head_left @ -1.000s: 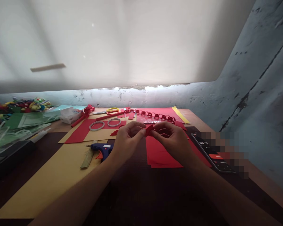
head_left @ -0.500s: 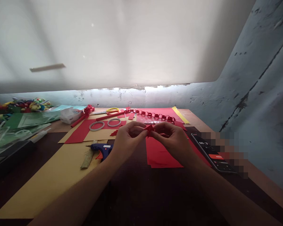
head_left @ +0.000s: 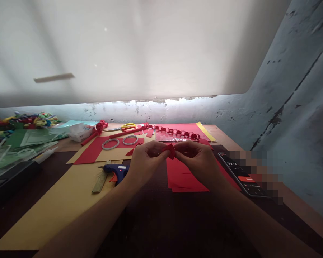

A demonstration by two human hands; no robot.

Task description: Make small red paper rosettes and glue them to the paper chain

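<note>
Between both hands is a small folded piece of red paper (head_left: 170, 152), showing a diamond-like face. My left hand (head_left: 148, 157) pinches its left edge between thumb and fingers. On the opposite edge, the thumb and fingers of my right hand (head_left: 196, 157) are closed on the same piece. Below and behind the right hand lies a stack of red paper sheets (head_left: 187, 177). A blue glue gun (head_left: 117, 170) rests on a stained strip (head_left: 99, 182), partly covered by my left wrist. Beyond the hands stretches a red paper chain (head_left: 174, 131).
Two tape rolls (head_left: 110, 144) lie on red and tan sheets. Yellow-handled scissors (head_left: 127, 126) are near the back. A phone (head_left: 243, 175) lies on the right. Bags and colourful pieces (head_left: 29, 122) crowd the left, near a black box (head_left: 14, 179). A white panel (head_left: 150, 50) hangs overhead.
The red paper piece has turned between my fingers: its pointed, peaked shape now shows as a flatter diamond face. Both hands stay in nearly the same place.
</note>
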